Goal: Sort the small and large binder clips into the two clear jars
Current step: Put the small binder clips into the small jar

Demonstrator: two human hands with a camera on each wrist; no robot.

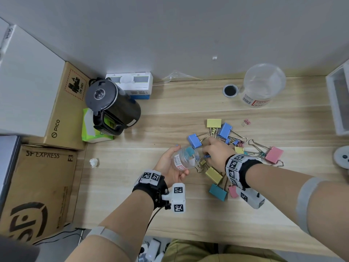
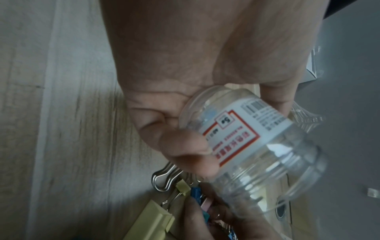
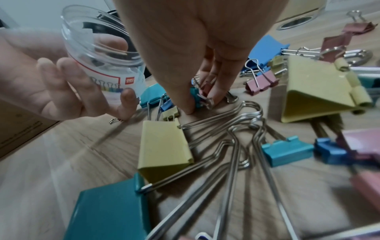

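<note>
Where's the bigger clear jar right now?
In the head view the large clear jar stands far right on the desk near the wall, beside a round black-centred lid, well beyond the clip pile.

Two clear jars are in view: the small jar (image 1: pixel 186 157) and the large jar (image 1: pixel 264 86), which stands near the table's (image 1: pixel 170 114) far right corner. At least seven large clips (image 1: pixel 214 123) can be counted: two yellow, two blue, two pink and one teal. The small clips (image 1: pixel 246 121) are too tangled to count. By the left edge are two cardboard boxes (image 1: pixel 66 106) and one kettle (image 1: pixel 113 106).
</note>
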